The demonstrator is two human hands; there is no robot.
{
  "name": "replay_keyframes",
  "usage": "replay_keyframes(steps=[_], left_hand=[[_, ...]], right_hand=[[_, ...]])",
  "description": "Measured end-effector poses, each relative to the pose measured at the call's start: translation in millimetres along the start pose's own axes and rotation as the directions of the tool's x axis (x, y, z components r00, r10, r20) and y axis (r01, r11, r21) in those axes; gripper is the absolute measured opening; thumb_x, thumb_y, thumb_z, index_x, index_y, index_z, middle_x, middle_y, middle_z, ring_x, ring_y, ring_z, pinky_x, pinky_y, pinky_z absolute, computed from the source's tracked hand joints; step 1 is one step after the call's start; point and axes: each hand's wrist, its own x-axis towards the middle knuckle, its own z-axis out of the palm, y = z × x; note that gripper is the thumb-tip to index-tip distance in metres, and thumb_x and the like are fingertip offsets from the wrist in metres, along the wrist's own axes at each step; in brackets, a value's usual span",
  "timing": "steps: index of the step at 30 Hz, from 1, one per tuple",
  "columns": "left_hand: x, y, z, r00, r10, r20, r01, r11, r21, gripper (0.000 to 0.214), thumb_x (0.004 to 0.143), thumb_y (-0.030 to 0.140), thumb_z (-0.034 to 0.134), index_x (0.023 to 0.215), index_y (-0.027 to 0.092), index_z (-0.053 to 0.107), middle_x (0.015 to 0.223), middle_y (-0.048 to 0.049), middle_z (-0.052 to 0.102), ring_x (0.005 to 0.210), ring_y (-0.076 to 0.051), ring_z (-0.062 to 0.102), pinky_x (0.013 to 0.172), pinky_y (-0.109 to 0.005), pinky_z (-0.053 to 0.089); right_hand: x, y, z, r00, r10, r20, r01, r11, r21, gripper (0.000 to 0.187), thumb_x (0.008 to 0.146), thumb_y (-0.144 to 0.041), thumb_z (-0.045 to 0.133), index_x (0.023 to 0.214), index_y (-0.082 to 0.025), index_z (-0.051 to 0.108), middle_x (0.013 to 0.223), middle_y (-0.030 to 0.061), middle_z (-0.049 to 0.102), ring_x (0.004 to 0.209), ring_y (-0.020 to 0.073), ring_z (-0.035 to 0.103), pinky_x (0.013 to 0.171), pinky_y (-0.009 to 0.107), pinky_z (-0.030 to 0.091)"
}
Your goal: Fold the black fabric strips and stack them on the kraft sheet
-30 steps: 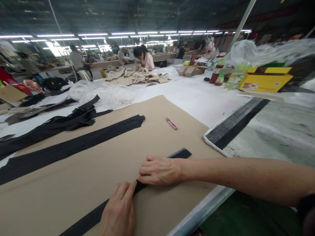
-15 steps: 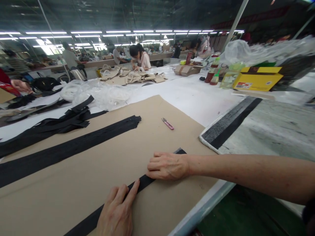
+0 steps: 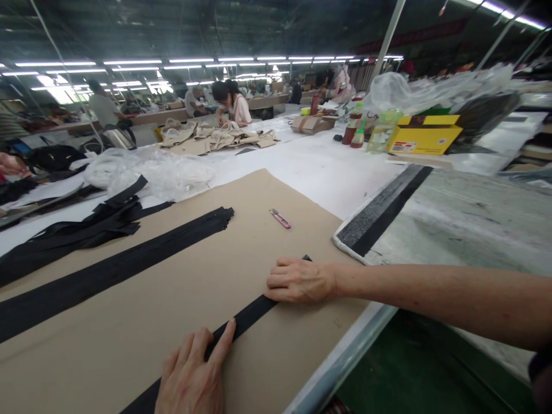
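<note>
My right hand (image 3: pixel 299 282) has slid up the black strip (image 3: pixel 252 313)

A second ago my two hands were almost touching. Now there is a gap, because my right hand has moved along to the far end of the strip. Just a tiny tip of it pokes out past my knuckles. I think this means more of the strip is smooth and flat between my hands.

The strip lies on the brown sheet (image 3: pixel 159 313), on my side of the pink snips (image 3: pixel 281 218). The flat black band (image 3: pixel 121 261) is to the left of the snips.

The strip runs under both my hands. My left hand (image 3: pixel 194 374) is nearer to me, with one finger stretched out and pressing on top. Its other fingers are bent and a bit apart. My right fingers are curled close together over the strip. My thumbs are hidden, so I can't tell if either hand is pinching it
</note>
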Motion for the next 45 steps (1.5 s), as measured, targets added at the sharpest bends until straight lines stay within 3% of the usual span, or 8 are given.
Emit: replay_keyframes(steps=[3, 9, 15, 17, 21, 27, 38, 45], left_hand=[[2.3, 5.2, -4.2, 0.996, -0.056, -0.064, 0.059, 0.998, 0.038, 0.06, 0.073, 0.0, 0.041, 0.123, 0.031, 0.054, 0.113, -0.0058, 0.06, 0.097, -0.021, 0.055, 0.073, -0.035, 0.04], [37.3, 16.8, -11.7, 0.979, 0.075, -0.189, -0.099, 0.987, -0.123, 0.048, 0.074, 0.001, 0.038, 0.116, 0.02, 0.055, 0.109, -0.0052, 0.062, 0.097, -0.017, 0.056, 0.077, -0.031, 0.042], [70.5, 51.6, -0.2, 0.998, -0.016, -0.056, -0.007, 0.924, -0.383, 0.045, 0.078, -0.002, 0.034, 0.116, 0.015, 0.052, 0.094, -0.0042, 0.061, 0.087, -0.016, 0.058, 0.079, -0.027, 0.048], [70.4, 55.7, 6.3, 1.0, -0.016, -0.009, 0.012, 0.933, -0.359, 0.044, 0.079, -0.002, 0.037, 0.117, 0.015, 0.052, 0.093, -0.0034, 0.06, 0.086, -0.016, 0.056, 0.078, -0.027, 0.048], [67.0, 56.1, 11.3, 0.997, 0.057, -0.043, -0.066, 0.966, -0.25, 0.047, 0.079, -0.003, 0.039, 0.122, 0.013, 0.05, 0.096, -0.0035, 0.059, 0.089, -0.017, 0.053, 0.08, -0.028, 0.045], [68.0, 61.5, 5.4, 0.999, 0.035, -0.034, -0.04, 0.985, -0.165, 0.051, 0.08, -0.004, 0.038, 0.127, 0.014, 0.048, 0.098, -0.0022, 0.058, 0.09, -0.017, 0.05, 0.085, -0.03, 0.042], [80.1, 69.6, 0.4, 0.995, 0.065, 0.071, -0.059, 0.994, -0.095, 0.06, 0.079, 0.0, 0.04, 0.135, 0.021, 0.044, 0.101, -0.0053, 0.058, 0.087, -0.02, 0.05, 0.076, -0.034, 0.042], [88.2, 81.2, -14.7, 0.991, 0.017, 0.133, -0.014, 1.0, -0.023, 0.06, 0.081, 0.001, 0.038, 0.135, 0.025, 0.045, 0.096, -0.0054, 0.06, 0.085, -0.021, 0.051, 0.075, -0.035, 0.041]], right_hand=[[-4.6, 0.9, -0.6, 1.0, 0.003, 0.0, -0.003, 1.0, -0.021, 0.024, 0.098, -0.016, 0.033, 0.094, -0.015, 0.056, 0.086, 0.0045, 0.052, 0.079, 0.0147, 0.044, 0.072, 0.03, 0.031], [-5.1, 1.1, -1.4, 1.0, -0.003, -0.021, 0.002, 1.0, -0.031, 0.024, 0.098, -0.018, 0.033, 0.095, -0.015, 0.056, 0.085, 0.0042, 0.051, 0.079, 0.0148, 0.045, 0.07, 0.031, 0.03], [-7.7, 1.3, -0.2, 0.999, 0.003, -0.047, -0.003, 1.0, -0.013, 0.025, 0.098, -0.018, 0.033, 0.093, -0.015, 0.057, 0.084, 0.0031, 0.052, 0.079, 0.0148, 0.044, 0.069, 0.031, 0.031], [-11.8, 3.5, 0.5, 0.999, 0.006, -0.053, -0.006, 1.0, -0.006, 0.025, 0.098, -0.019, 0.034, 0.092, -0.015, 0.057, 0.084, 0.0026, 0.052, 0.079, 0.0148, 0.045, 0.07, 0.031, 0.031], [-24.0, 10.9, 1.4, 0.999, 0.015, -0.048, -0.016, 0.999, -0.029, 0.023, 0.098, -0.019, 0.035, 0.089, -0.016, 0.057, 0.084, 0.003, 0.052, 0.079, 0.0146, 0.045, 0.071, 0.03, 0.031], [-35.9, 14.6, 0.8, 0.999, 0.03, -0.041, -0.032, 0.998, -0.059, 0.023, 0.098, -0.019, 0.035, 0.091, -0.016, 0.057, 0.084, 0.0033, 0.052, 0.078, 0.0142, 0.045, 0.071, 0.03, 0.03], [-57.1, 20.7, -1.1, 0.999, 0.052, -0.013, -0.053, 0.992, -0.115, 0.024, 0.098, -0.018, 0.033, 0.098, -0.015, 0.057, 0.084, 0.0042, 0.053, 0.078, 0.0139, 0.046, 0.073, 0.029, 0.032], [-69.8, 23.5, -2.9, 0.998, 0.067, 0.008, -0.065, 0.986, -0.152, 0.021, 0.098, -0.018, 0.035, 0.1, -0.015, 0.056, 0.085, 0.0043, 0.053, 0.077, 0.0138, 0.045, 0.073, 0.029, 0.032]])
